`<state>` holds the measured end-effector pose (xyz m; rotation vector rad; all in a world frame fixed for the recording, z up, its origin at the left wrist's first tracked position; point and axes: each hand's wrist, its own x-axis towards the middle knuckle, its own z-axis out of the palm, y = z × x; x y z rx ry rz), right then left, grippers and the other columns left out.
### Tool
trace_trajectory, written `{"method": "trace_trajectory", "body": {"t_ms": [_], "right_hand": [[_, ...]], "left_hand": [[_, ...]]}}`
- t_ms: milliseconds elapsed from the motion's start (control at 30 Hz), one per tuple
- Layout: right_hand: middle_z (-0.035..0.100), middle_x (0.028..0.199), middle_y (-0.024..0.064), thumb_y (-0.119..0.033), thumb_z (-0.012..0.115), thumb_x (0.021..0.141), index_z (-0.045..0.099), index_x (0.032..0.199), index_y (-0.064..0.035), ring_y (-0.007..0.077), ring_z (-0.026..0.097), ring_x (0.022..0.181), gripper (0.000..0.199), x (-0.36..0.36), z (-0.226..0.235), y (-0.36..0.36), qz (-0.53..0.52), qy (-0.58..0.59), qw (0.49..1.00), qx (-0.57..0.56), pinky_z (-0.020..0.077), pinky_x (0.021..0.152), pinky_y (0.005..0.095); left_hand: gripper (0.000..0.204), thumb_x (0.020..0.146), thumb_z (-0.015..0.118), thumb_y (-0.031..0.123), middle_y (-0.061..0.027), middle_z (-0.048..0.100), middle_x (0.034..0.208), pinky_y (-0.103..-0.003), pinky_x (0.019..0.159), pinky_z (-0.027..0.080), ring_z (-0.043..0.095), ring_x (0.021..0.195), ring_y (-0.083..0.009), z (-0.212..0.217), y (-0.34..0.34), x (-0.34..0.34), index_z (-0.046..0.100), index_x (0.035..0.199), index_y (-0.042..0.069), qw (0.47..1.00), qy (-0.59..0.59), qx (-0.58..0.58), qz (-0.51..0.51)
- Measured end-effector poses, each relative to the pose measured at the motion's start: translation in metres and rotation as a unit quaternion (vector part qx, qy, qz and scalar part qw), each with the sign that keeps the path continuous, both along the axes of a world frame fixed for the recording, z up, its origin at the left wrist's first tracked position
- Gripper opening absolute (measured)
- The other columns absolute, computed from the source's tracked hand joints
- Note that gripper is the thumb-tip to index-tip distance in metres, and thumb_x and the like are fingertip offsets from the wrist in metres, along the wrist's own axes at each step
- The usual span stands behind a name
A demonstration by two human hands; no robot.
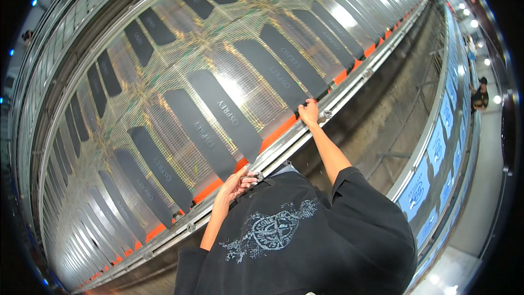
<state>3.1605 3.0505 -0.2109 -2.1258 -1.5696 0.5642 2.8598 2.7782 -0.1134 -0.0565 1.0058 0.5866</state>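
I see my right hand [309,113] curled closed on the metal rail [284,147], my left hand [238,183] loosely cupped on it at seven o'clock from the right.

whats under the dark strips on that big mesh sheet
Under the dark strips lies a shiny mesh sheet with yellowish threads, and orange bands show at the strips' lower ends by the metal rail. What lies beneath each strip itself is covered.

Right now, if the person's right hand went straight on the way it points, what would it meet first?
The right hand grips the long metal rail. Straight on, it would probably first meet the dark grey patterned strip on the wide mesh sheet; depth is unclear.
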Motion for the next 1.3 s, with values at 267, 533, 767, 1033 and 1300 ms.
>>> {"method": "trace_trajectory", "body": {"t_ms": [267,533,767,1033,1300], "right_hand": [[0.061,0.088,0.0174,-0.008,0.066,0.077,0.047,0.114,0.0083,0.0187,0.064,0.059,0.045,0.011,0.027,0.024,-0.127,0.285,0.941,-0.128,0.0524,0.041,0.0326],[0.058,0.059,0.0089,-0.011,0.071,0.075,0.057,0.087,0.004,0.0142,0.055,0.044,0.024,0.055,0.024,0.059,-0.056,0.415,0.854,-0.307,0.0356,0.031,0.0261],[0.061,0.059,0.0128,-0.01,0.069,0.078,0.059,0.078,0.0085,0.0159,0.055,0.041,0.02,0.038,0.033,0.038,-0.013,0.411,0.811,-0.416,0.0386,0.034,0.0292],[0.064,0.067,0.0114,-0.027,0.053,0.09,0.059,0.076,-0.0001,0.012,0.052,0.047,0.03,0.056,0.057,0.071,0.11,0.434,0.711,-0.543,0.0367,0.039,0.0245],[0.049,0.052,0.0051,-0.027,0.046,0.088,0.051,0.062,-0.0046,0.0137,0.045,0.041,0.034,-0.029,0.142,0.148,0.229,0.456,0.762,-0.398,0.0338,0.038,0.0278]], "left_hand": [[0.05,0.095,0.046,0.046,-0.0083,0.067,0.085,-0.014,0.036,0.032,0.056,0.054,-0.0059,0.015,0.044,0.068,0.056,0.113,0.0,1.0,-0.027,0.009,0.004],[0.046,0.095,0.047,0.045,-0.0047,0.063,0.08,-0.015,0.033,0.024,0.042,0.049,-0.0044,-0.029,0.127,0.146,0.055,0.109,0.002,0.997,-0.04,-0.007,0.067],[0.059,0.083,0.052,0.065,0.0018,0.054,0.073,-0.017,0.037,0.024,0.04,0.052,-0.0063,-0.04,0.217,0.227,0.057,0.094,0.008,0.983,0.084,-0.045,0.16],[0.04,0.095,0.045,0.043,0.0021,0.048,0.059,-0.018,0.037,0.025,0.038,0.045,-0.0058,-0.046,0.26,0.242,0.053,0.075,0.009,0.973,0.065,-0.035,0.217],[0.027,0.091,0.046,0.026,-0.0011,0.053,0.057,-0.024,0.041,0.04,0.05,0.046,-0.0124,0.001,0.353,0.175,0.055,0.072,0.008,0.915,0.261,0.065,0.301]]}}
